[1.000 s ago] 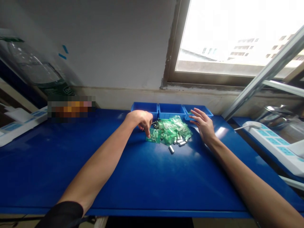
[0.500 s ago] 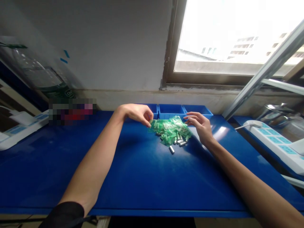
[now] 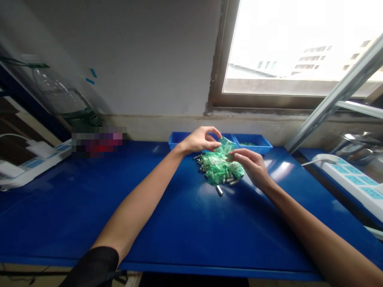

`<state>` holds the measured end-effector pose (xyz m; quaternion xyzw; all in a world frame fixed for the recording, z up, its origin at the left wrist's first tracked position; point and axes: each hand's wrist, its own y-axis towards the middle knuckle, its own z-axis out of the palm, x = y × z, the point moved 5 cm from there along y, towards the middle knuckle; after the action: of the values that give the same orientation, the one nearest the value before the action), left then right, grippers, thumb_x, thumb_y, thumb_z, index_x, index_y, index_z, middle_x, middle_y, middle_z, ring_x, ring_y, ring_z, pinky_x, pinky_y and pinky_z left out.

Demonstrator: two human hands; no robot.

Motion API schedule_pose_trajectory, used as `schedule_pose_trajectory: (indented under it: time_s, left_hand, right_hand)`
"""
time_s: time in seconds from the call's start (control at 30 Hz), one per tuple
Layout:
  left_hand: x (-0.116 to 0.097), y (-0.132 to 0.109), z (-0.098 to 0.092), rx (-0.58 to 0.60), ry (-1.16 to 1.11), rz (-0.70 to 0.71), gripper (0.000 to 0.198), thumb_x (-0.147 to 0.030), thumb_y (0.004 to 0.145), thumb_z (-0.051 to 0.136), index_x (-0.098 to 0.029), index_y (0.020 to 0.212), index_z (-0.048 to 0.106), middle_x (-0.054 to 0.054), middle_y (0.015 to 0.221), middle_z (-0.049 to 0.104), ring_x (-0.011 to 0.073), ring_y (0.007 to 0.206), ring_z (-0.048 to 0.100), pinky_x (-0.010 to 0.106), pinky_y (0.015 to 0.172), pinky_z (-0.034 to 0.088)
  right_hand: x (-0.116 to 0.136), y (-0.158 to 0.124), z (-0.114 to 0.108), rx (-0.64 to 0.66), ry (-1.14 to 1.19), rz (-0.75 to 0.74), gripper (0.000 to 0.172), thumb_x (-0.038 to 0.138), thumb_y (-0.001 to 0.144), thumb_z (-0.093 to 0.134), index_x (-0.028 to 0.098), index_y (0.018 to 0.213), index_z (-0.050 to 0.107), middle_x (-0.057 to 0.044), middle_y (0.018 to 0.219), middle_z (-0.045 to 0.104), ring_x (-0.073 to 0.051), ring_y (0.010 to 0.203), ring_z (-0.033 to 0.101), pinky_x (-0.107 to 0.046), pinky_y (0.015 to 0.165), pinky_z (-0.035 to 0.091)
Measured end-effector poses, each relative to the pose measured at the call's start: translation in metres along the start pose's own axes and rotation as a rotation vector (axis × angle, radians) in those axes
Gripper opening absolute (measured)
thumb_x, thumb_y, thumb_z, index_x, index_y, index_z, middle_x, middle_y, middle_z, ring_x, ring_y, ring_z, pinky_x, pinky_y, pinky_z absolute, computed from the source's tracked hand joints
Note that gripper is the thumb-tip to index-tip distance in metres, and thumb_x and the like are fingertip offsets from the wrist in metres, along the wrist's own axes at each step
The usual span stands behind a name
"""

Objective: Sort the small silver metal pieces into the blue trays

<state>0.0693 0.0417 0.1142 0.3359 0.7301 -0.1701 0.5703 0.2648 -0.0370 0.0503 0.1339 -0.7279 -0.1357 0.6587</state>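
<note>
A crumpled, see-through green plastic bag (image 3: 216, 164) lies over a heap of small metal pieces (image 3: 204, 162) on the blue table. My left hand (image 3: 203, 139) pinches the bag's upper edge between thumb and fingers. On the other side, my right hand (image 3: 249, 161) is closed on the bag too, its fingertips pressed together at the film. Just in front of the heap lies one loose metal piece (image 3: 219, 190). Whether the bag itself contains pieces is hard to make out through the film.
Behind the heap stand blue bins (image 3: 254, 144) in a row, the right one with something green inside. White power strips (image 3: 353, 175) lie at the right and left. A large plastic bottle (image 3: 60, 97) leans at the back left. A metal bar (image 3: 335, 93) slants up at the right.
My left hand has moved right and drawn the bag's left side up and across, uncovering metal pieces there. My right hand's fingers have closed on the bag.
</note>
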Motion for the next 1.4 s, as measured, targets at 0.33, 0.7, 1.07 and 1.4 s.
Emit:
schedule_pose_trajectory:
  time_s: [0.33,0.7,1.07,1.4]
  left_hand:
    - [0.002,0.004,0.015,-0.048,0.326,0.046,0.041,-0.033,0.083,0.078,-0.015,0.118,0.069,0.007,0.083,0.078,0.0196,0.075,0.076,0.028,0.071,0.059]
    - [-0.001,0.003,0.012,0.009,0.7,0.077,0.033,-0.029,0.08,0.074,-0.013,0.11,0.079,0.011,0.103,0.08,0.0217,0.095,0.076,0.028,0.085,0.059]
    - [0.005,0.001,0.003,0.0,0.851,0.012,0.045,-0.004,0.07,0.065,-0.018,0.11,0.081,0.006,0.092,0.081,0.0194,0.084,0.075,0.024,0.075,0.056]
    - [-0.026,-0.006,-0.011,-0.129,0.551,0.188,0.044,-0.016,0.083,0.069,-0.016,0.127,0.073,0.009,0.099,0.08,0.0206,0.094,0.076,0.029,0.088,0.059]
  right_hand:
    - [-0.012,0.009,-0.025,-0.09,-0.056,0.005,0.035,0.054,0.089,0.069,0.023,0.074,0.079,-0.004,0.075,0.075,-0.022,0.07,0.068,-0.037,0.076,0.058]
    - [-0.024,0.021,-0.058,-0.313,0.079,0.06,0.038,0.037,0.081,0.075,0.026,0.117,0.076,-0.008,0.125,0.076,-0.028,0.109,0.075,-0.043,0.094,0.06]
    - [-0.025,0.016,-0.05,-0.227,-0.015,0.139,0.037,0.042,0.082,0.075,0.02,0.112,0.074,-0.008,0.099,0.081,-0.021,0.08,0.075,-0.038,0.076,0.061]
    - [-0.006,0.011,-0.026,-0.076,-0.096,-0.036,0.024,0.04,0.085,0.077,0.027,0.105,0.078,-0.004,0.124,0.076,-0.025,0.112,0.069,-0.042,0.1,0.054]
